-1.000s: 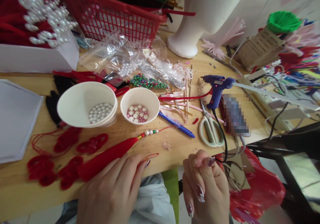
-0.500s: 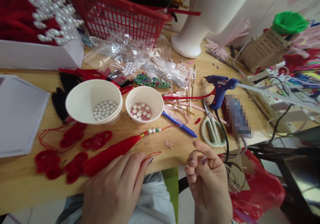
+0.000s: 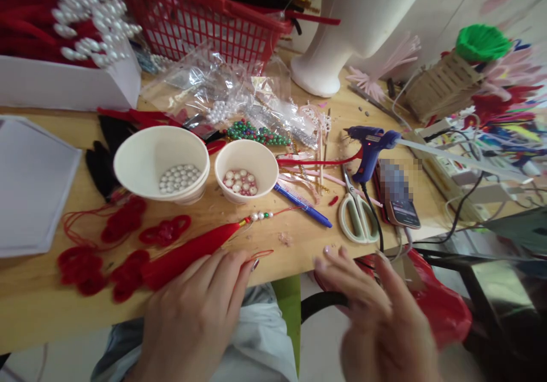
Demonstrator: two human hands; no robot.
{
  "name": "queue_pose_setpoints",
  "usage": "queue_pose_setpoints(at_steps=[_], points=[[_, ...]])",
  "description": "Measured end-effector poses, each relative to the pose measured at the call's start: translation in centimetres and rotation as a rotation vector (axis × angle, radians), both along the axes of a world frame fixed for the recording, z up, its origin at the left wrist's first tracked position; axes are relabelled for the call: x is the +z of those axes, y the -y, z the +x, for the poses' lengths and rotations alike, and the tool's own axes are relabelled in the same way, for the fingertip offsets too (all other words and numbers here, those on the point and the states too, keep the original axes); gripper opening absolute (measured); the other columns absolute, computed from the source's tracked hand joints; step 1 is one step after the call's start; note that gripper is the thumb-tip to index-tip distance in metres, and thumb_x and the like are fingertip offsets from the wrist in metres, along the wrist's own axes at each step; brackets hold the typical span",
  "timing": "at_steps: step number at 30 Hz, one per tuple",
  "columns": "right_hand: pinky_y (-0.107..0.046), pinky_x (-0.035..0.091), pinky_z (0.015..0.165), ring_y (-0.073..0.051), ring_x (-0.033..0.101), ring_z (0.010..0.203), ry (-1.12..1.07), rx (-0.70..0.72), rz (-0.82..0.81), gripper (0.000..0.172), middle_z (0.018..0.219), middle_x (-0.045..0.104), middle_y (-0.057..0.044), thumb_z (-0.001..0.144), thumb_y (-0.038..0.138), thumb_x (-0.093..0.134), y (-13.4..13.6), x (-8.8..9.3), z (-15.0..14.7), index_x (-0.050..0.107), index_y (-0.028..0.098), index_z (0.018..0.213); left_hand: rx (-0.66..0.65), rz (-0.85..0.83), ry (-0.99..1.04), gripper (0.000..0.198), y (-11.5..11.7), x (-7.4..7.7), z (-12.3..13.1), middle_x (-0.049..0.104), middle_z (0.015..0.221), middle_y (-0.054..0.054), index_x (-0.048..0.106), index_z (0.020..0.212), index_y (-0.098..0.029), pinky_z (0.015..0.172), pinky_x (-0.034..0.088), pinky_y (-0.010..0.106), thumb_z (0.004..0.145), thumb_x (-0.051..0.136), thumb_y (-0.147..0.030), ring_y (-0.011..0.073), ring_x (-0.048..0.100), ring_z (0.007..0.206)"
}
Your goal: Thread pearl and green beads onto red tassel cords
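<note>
My left hand rests at the table's front edge, thumb and forefinger pinched on a thin red cord whose loop sticks out to the right. Just beyond it lies a red tassel, with small white and green beads on the cord at its tip. Off to the right, my right hand is lifted in front of the table, slightly blurred, fingers stretched apart and nothing in it. Two paper cups stand behind the tassel: a larger cup with whitish beads and a smaller cup with white and pink ones.
Red velvety knots lie left of the tassel. A blue pen, scissors, a blue glue gun with its cord and a phone are to the right. Bead bags and a red basket are behind.
My right hand has opened from curled fingers to spread ones and moved down and right. My left hand keeps its pinch on the cord. The view has shifted slightly.
</note>
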State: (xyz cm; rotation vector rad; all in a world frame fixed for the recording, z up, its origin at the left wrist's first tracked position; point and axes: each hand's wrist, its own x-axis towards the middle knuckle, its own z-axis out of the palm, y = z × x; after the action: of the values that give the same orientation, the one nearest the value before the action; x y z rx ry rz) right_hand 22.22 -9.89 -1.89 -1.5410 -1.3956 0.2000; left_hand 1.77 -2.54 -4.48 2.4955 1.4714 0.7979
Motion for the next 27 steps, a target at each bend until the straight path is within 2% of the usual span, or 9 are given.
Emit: queue_pose_setpoints(at_steps=[1,2,4,7,9,14,17,24,27], points=[[-0.051,0.052,0.11,-0.029,0.061,0.132,0.11,0.072,-0.044,0.06,0.132,0.07,-0.008,0.108,0.013,0.054,-0.3,-0.9,-0.8,0.036,0.028,0.163,-0.007,0.003,0.001,0.009,0.0,0.0,0.0,0.076,0.075,-0.005,0.061,0.098,-0.025,0.056,0.043,0.033,0.105,0.057,-0.03,0.017,0.073,0.064],[-0.054,0.046,0.116,-0.028,0.051,0.142,0.198,0.117,-0.06,0.066,0.137,0.067,-0.008,0.108,0.01,0.05,-0.6,-1.6,-1.6,0.025,0.027,0.167,-0.016,0.006,0.001,0.009,0.0,-0.1,-0.1,0.076,0.074,-0.005,0.061,0.098,-0.025,0.055,0.044,0.032,0.105,0.058,-0.029,0.0169,0.073,0.063],[-0.059,0.028,0.124,-0.027,0.035,0.152,0.3,0.207,-0.141,0.067,0.139,0.065,-0.009,0.113,0.017,0.041,-0.7,-2.6,-2.6,0.006,0.019,0.17,-0.039,0.009,0.003,0.007,-0.1,-0.2,-0.2,0.076,0.075,-0.005,0.062,0.099,-0.025,0.054,0.044,0.031,0.105,0.058,-0.027,0.0164,0.073,0.063],[-0.061,0.005,0.127,-0.029,0.021,0.157,0.388,0.283,-0.183,0.067,0.141,0.063,-0.012,0.118,0.038,0.028,-0.3,-3.0,-3.2,-0.003,0.005,0.167,-0.06,-0.018,0.012,0.007,-0.1,-0.3,-0.4,0.076,0.076,-0.005,0.062,0.103,-0.025,0.054,0.046,0.031,0.105,0.056,-0.026,0.017,0.074,0.065],[-0.06,-0.002,0.127,-0.029,0.013,0.159,0.464,0.283,-0.193,0.07,0.144,0.061,-0.013,0.118,0.044,0.024,-0.2,-3.1,-3.2,-0.003,0.002,0.167,-0.065,-0.032,0.016,0.007,-0.1,-0.4,-0.5,0.076,0.077,-0.004,0.062,0.104,-0.025,0.055,0.047,0.032,0.105,0.055,-0.025,0.0179,0.075,0.065],[-0.06,-0.008,0.125,-0.031,0.006,0.159,0.633,0.26,-0.212,0.069,0.143,0.062,-0.014,0.117,0.043,0.02,-1.2,-3.1,-3.6,-0.004,0.001,0.167,-0.065,-0.028,0.009,0.006,-0.1,-0.4,-0.4,0.075,0.076,-0.004,0.061,0.103,-0.025,0.053,0.046,0.033,0.105,0.055,-0.024,0.0189,0.074,0.063],[-0.06,-0.01,0.124,-0.03,0.007,0.159,0.665,0.252,-0.194,0.071,0.144,0.061,-0.014,0.117,0.047,0.019,-1.5,-3.2,-3.8,-0.001,0.002,0.168,-0.064,-0.021,-0.006,0.008,-0.2,-0.3,-0.4,0.075,0.075,-0.004,0.061,0.102,-0.024,0.053,0.047,0.033,0.105,0.054,-0.024,0.0185,0.074,0.062],[-0.057,-0.006,0.126,-0.026,0.011,0.158,0.731,0.283,-0.219,0.073,0.141,0.064,-0.012,0.116,0.049,0.029,0.6,-3.4,-2.7,0.005,0.004,0.168,-0.055,-0.011,0.008,0.01,-0.3,-0.1,-0.2,0.076,0.074,-0.004,0.062,0.101,-0.023,0.052,0.047,0.033,0.106,0.053,-0.024,0.0183,0.075,0.062],[-0.058,-0.006,0.126,-0.027,0.012,0.158,0.751,0.277,-0.221,0.074,0.14,0.065,-0.014,0.116,0.048,0.031,0.5,-3.2,-3.1,0.004,0.002,0.168,-0.066,-0.014,0.019,0.01,-0.3,0.0,-0.4,0.076,0.074,-0.004,0.062,0.101,-0.024,0.052,0.047,0.032,0.105,0.053,-0.023,0.0178,0.075,0.062]])
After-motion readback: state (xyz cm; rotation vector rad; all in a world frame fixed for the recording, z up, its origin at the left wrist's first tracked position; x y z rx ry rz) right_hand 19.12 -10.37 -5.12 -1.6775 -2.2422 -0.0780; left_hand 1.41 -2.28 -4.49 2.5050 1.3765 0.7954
